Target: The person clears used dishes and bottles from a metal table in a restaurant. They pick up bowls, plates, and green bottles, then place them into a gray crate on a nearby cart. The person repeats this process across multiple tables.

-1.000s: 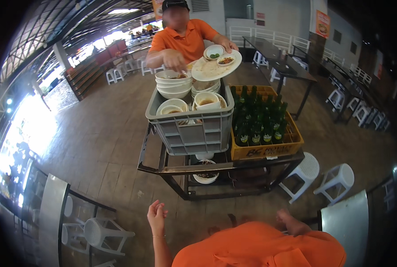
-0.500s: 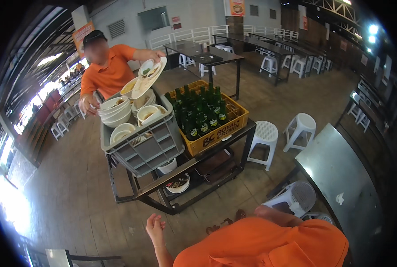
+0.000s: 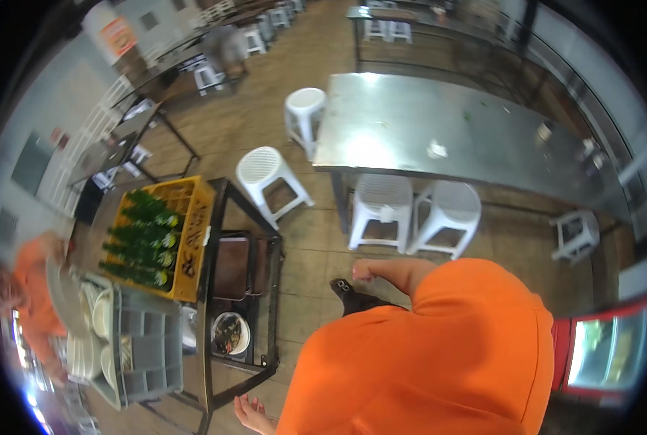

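Observation:
Low beside the cart's near corner, my left hand hangs with fingers apart and nothing in it. My right hand is out in front of my body, fingers curled in, with nothing visible in it; the nearest things are two white plastic stools under a metal table. To the left stands a dark metal cart. It carries a yellow crate of green bottles and a grey plastic crate filled with white bowls.
A co-worker in orange stands at the far left, holding a plate over the grey crate. The cart's lower shelf bears a bucket of scraps and brown trays. Another stool stands past the cart; a red-framed cooler is at right.
My view has swung to the right, so the cart and co-worker now sit farther left and the metal table fills the upper right. My right hand has come clearly into sight.

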The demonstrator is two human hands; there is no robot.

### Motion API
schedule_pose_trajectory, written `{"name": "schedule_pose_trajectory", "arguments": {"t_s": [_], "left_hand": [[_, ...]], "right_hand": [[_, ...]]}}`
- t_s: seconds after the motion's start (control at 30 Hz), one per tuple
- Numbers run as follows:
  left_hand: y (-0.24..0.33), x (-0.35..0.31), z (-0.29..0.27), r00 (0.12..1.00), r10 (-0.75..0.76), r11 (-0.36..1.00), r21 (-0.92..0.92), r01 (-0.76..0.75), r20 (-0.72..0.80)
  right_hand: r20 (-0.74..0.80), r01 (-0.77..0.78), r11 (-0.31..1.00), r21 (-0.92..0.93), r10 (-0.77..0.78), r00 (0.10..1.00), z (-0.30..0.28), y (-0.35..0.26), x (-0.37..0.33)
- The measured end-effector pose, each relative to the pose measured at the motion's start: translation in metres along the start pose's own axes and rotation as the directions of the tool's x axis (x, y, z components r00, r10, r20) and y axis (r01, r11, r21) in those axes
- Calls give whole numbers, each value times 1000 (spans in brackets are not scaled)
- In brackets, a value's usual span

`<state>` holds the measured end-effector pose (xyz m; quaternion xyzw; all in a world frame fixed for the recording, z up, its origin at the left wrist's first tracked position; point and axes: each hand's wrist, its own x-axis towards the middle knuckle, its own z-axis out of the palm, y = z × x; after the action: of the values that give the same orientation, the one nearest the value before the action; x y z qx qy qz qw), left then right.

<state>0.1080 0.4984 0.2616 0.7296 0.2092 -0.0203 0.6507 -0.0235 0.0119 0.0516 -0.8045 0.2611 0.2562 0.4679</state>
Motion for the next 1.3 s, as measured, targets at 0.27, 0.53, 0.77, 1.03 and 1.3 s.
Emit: {"name": "schedule_pose_trajectory", "arguments": {"t_s": [0.27, 0.53, 0.77, 1.03, 1.3], "left_hand": [[-19, 46, -5, 730, 548, 649, 343, -679, 408], [8, 66, 11, 940, -3, 998, 67, -21, 342], [23, 22, 98, 900, -87, 977, 215, -8, 428], [-3, -45, 374, 742, -211, 854, 490, -178, 637], [13, -111, 569, 571, -318, 520, 643, -563, 757]], "right_hand": [[-271, -142, 990, 27, 143, 952, -11, 9, -21], [-933, -163, 983, 78, 130, 336, -169, 31, -121], [-990, -311, 940, 137, 144, 1, -305, 103, -143], [-972, -76, 978, -193, -181, 148, -367, 216, -128], [-960, -149, 971, 189, 151, -237, -531, 342, -208]]}}
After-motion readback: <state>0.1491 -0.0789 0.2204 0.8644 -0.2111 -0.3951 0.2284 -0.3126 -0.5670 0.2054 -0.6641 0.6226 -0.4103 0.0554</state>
